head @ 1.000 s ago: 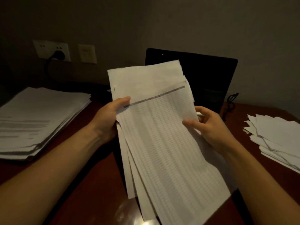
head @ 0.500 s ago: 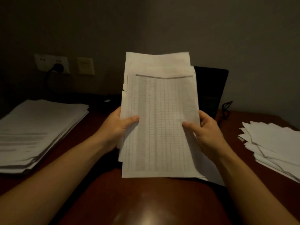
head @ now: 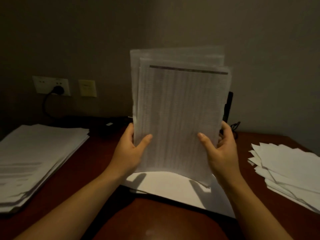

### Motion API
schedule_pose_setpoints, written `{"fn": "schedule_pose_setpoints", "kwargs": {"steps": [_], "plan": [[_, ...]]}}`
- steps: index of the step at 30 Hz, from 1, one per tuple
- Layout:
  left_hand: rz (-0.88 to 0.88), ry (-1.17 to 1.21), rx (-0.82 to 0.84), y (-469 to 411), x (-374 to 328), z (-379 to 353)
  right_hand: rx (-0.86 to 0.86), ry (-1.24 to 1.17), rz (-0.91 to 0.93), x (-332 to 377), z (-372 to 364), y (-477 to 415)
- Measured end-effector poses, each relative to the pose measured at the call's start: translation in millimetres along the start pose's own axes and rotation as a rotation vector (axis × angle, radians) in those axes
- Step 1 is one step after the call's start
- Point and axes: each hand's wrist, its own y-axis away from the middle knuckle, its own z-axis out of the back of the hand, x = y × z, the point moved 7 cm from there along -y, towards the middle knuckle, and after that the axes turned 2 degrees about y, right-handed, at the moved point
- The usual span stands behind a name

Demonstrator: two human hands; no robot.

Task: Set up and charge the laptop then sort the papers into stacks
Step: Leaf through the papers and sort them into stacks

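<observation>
**Sheaf upright between both hands, a stack out to each side**

I have the sheaf (head: 180,118) standing on end between my two hands. Its long axis runs straight up and its printed face is toward me, with a dark bar along the top. The sheets are not flush: a couple of back pages stick out above and to the left of the front one.

My left hand (head: 128,153) clamps the lower left edge, with the thumb (head: 146,139) pressed on the front and the fingers curled out of sight behind. My right hand (head: 223,153) does the same on the lower right edge. Both hands grip at about the same height, so neither is nearer. Most of the sheaf rises above the fingers.

Just below the fingers a loose sheet (head: 173,186) lies flat, and the sheaf's lower edge hangs close over it. I can't tell whether they touch. Behind the sheaf, past my right fingertips, a dark sliver of the laptop (head: 229,104) shows.

Out from my left hand, well apart, lies the left stack (head: 38,156), thick and fairly square. Out from my right hand lies the right stack (head: 290,170), thinner and fanned.

I judge I'm squaring the sheaf or reading its top page before choosing a side. Either stack would be a sideways swing for the hand on that side, with the paper tipped flat on the way. Beyond the left stack, above the table (head: 155,222), a plug (head: 58,89) sits in the wall outlet (head: 43,84).
</observation>
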Motion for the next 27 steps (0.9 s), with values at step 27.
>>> {"fn": "schedule_pose_setpoints", "kwargs": {"steps": [27], "plan": [[0.038, -0.105, 0.031, 10, 4, -2, 0.003, 0.07, -0.009, -9, -6, 4]]}}
